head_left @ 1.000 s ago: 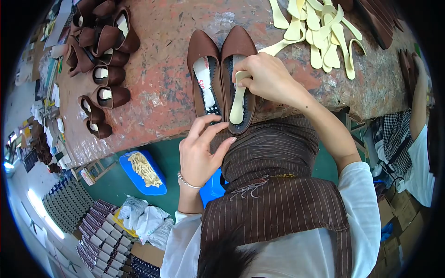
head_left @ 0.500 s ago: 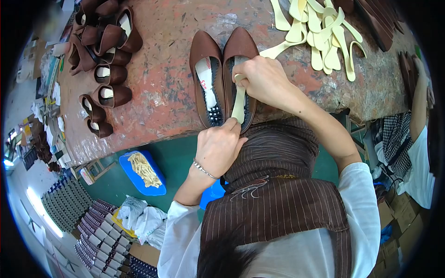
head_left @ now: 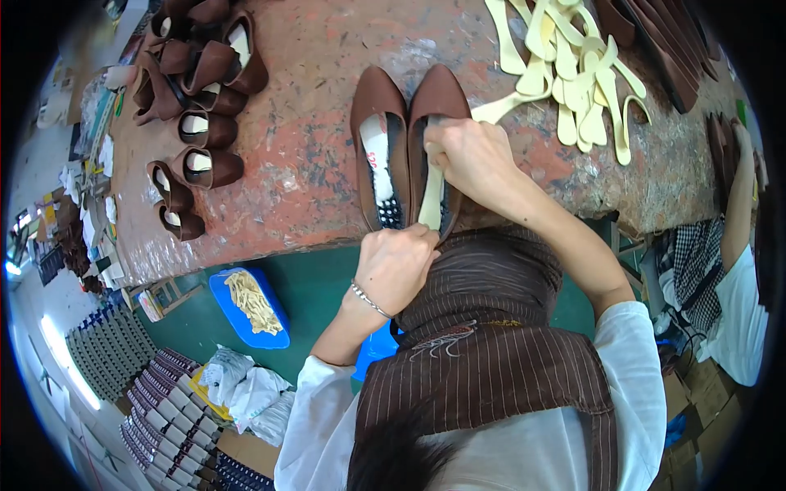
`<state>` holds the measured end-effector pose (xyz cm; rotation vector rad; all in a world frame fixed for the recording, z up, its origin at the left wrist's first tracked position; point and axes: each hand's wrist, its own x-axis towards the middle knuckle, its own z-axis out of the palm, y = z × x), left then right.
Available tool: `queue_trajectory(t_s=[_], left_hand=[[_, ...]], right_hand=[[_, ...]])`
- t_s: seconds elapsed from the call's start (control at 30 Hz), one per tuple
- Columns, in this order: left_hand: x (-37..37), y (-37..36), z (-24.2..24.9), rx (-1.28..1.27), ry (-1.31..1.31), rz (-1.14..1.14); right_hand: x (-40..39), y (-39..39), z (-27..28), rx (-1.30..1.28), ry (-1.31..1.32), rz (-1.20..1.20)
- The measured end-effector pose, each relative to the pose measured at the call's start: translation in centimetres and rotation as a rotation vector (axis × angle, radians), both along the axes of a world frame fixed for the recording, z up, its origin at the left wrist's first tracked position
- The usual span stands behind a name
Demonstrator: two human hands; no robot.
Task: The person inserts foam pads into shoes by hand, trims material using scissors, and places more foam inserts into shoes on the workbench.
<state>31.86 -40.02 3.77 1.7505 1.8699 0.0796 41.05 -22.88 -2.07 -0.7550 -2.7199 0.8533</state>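
A pair of brown pointed flat shoes stands upright, toes away from me: the left shoe (head_left: 379,92) beside the right shoe (head_left: 440,95). Inside the right shoe lies a pale-yellow plastic shoe insert (head_left: 431,206), its wide end at the heel. My right hand (head_left: 476,157) is closed around the insert's front part, over the shoe's opening; the fingertips are partly hidden. My left hand (head_left: 397,266) is closed at the heel of the right shoe, fingers on the rim by the insert's wide end. The left shoe holds white paper with red print and dark dotted material.
A pile of pale-yellow inserts (head_left: 585,82) lies at the table's (head_left: 303,164) upper right. Brown shoes (head_left: 209,128) cluster at left, more (head_left: 655,49) at far right. Below stands a blue bin (head_left: 282,327) of yellowish pieces. Another person's arm (head_left: 737,192) shows at right.
The view has shifted a little, so the table's things sit lower and farther right. My right hand's fingers have curled down over the insert's front part, hiding more of it.
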Motion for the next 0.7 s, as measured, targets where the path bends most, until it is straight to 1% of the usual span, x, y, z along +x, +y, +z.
queue_trajectory(t_s=[0.13,0.33,0.37,0.57,0.7], left_hand=[[-0.3,-0.2,-0.2,0.043,-0.053,0.014],[-0.3,0.1,0.0,-0.019,-0.059,0.038],[-0.3,0.1,-0.1,-0.031,-0.059,0.035],[-0.3,-0.1,-0.4,-0.019,-0.063,0.024],[-0.4,0.2,0.0,-0.050,-0.060,0.026]], right_hand=[[-0.2,-0.1,0.4,0.006,-0.011,-0.005],[-0.4,-0.4,0.2,0.048,-0.032,-0.040],[-0.4,-0.5,-0.3,0.099,-0.023,-0.044],[-0.3,-1.4,0.7,0.279,0.001,-0.074],[-0.1,-1.6,-0.5,0.386,0.040,-0.058]])
